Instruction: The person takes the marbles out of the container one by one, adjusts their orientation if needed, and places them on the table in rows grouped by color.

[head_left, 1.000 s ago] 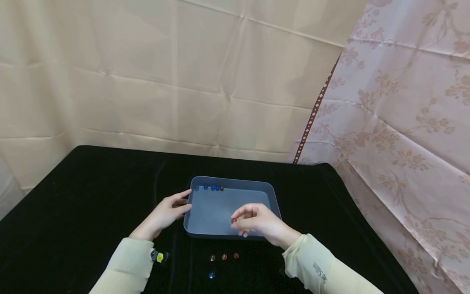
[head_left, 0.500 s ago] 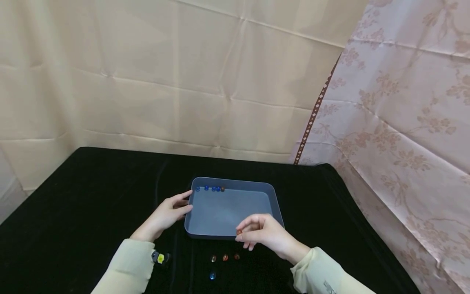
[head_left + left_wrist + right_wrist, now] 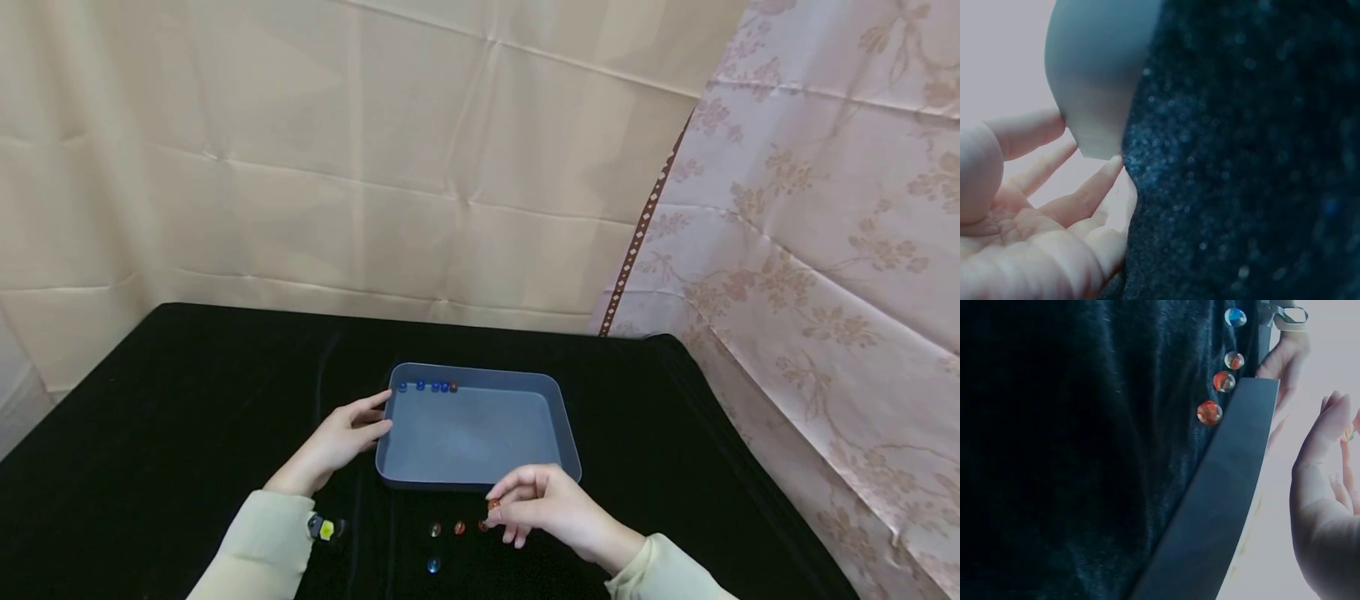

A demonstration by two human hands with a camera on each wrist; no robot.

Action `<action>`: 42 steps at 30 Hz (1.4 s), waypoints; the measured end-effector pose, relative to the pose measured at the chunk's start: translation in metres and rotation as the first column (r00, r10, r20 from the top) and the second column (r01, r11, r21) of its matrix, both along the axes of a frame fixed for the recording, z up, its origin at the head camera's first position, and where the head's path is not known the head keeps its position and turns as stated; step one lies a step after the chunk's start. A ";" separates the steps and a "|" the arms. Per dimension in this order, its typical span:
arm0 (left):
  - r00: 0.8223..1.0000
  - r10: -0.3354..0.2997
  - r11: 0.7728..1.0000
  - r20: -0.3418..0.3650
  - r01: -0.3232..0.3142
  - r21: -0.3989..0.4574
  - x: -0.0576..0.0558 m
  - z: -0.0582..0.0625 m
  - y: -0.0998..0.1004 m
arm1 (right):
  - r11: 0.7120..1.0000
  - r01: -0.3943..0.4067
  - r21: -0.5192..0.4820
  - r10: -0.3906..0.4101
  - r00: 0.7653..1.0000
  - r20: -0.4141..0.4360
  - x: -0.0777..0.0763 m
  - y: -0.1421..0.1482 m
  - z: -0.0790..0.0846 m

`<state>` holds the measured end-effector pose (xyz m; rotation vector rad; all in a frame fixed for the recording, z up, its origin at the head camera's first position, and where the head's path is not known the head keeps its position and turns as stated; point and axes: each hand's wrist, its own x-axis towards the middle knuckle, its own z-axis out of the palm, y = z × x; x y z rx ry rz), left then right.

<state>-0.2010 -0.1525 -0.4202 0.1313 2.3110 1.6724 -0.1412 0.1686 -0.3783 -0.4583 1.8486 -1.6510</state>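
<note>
A blue-grey rectangular tray [image 3: 480, 433] lies on black cloth. At its left rim, my left hand [image 3: 337, 440] touches the wall with fingers extended; the left wrist view shows the fingertips against the tray wall [image 3: 1094, 94]. My right hand [image 3: 551, 508] pinches an orange-red marble [image 3: 493, 504] between thumb and fingers, just in front of the tray's near edge. Below, on the cloth, are a clear marble [image 3: 435, 529], an orange marble [image 3: 459, 527] and a darker orange marble [image 3: 482, 525] partly behind the thumb. A blue marble [image 3: 433, 565] lies nearer me.
Along the tray's far wall sit several blue marbles [image 3: 435, 387] and one brownish-orange marble [image 3: 453, 387] at their right end. Black cloth [image 3: 225, 400] covers the table. A cream curtain [image 3: 300, 167] hangs behind, and a floral curtain [image 3: 810, 208] stands on the right.
My right hand has moved from above the tray towards me and slightly right, over the row of marbles, still pinching its marble. The left hand has stayed at the tray rim.
</note>
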 end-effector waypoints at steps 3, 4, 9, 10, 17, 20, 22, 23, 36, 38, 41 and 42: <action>1.000 0.000 1.000 0.003 0.000 0.004 0.000 0.000 0.000 | 1.000 0.000 -0.010 0.000 1.000 0.004 0.004 0.002 -0.001; 1.000 0.000 1.000 0.002 0.000 0.004 0.000 0.000 0.000 | 1.000 -0.001 -0.014 0.001 1.000 0.004 0.006 0.002 -0.001; 1.000 -0.001 1.000 -0.004 0.001 -0.002 0.000 -0.001 0.000 | 1.000 -0.003 -0.030 0.003 1.000 -0.003 0.012 0.004 -0.002; 1.000 -0.001 1.000 -0.006 0.001 -0.004 0.000 -0.001 0.000 | 1.000 -0.003 -0.030 0.003 1.000 -0.001 0.013 0.005 -0.002; 1.000 0.003 1.000 0.000 -0.003 -0.005 0.000 -0.001 0.000 | 1.000 0.013 -0.020 -0.013 1.000 0.012 0.014 0.009 -0.004; 1.000 0.004 1.000 0.001 -0.004 -0.005 -0.001 0.000 0.000 | 1.000 0.023 -0.013 -0.023 1.000 -0.002 0.014 0.010 -0.005; 1.000 0.004 1.000 -0.001 -0.004 -0.005 -0.001 0.000 0.000 | 1.000 0.026 -0.012 -0.026 1.000 -0.004 0.013 0.011 -0.006; 1.000 0.003 1.000 -0.002 -0.003 -0.005 0.000 0.000 0.000 | 1.000 0.026 -0.012 -0.026 1.000 -0.005 0.013 0.012 -0.007; 1.000 0.003 1.000 -0.012 -0.003 -0.008 0.001 0.001 0.001 | 0.999 0.053 0.012 -0.052 0.996 -0.068 0.011 0.018 -0.014; 1.000 0.003 1.000 -0.011 -0.003 -0.007 0.001 0.001 0.001 | 0.999 0.052 0.005 -0.052 0.996 -0.069 0.011 0.018 -0.014; 1.000 0.002 1.000 -0.011 -0.002 -0.005 0.001 0.001 0.001 | 0.999 0.049 0.004 -0.048 0.997 -0.066 0.011 0.019 -0.015; 1.000 0.002 1.000 -0.012 -0.002 -0.006 0.001 0.001 0.001 | 0.999 0.047 0.006 -0.047 0.997 -0.065 0.011 0.019 -0.016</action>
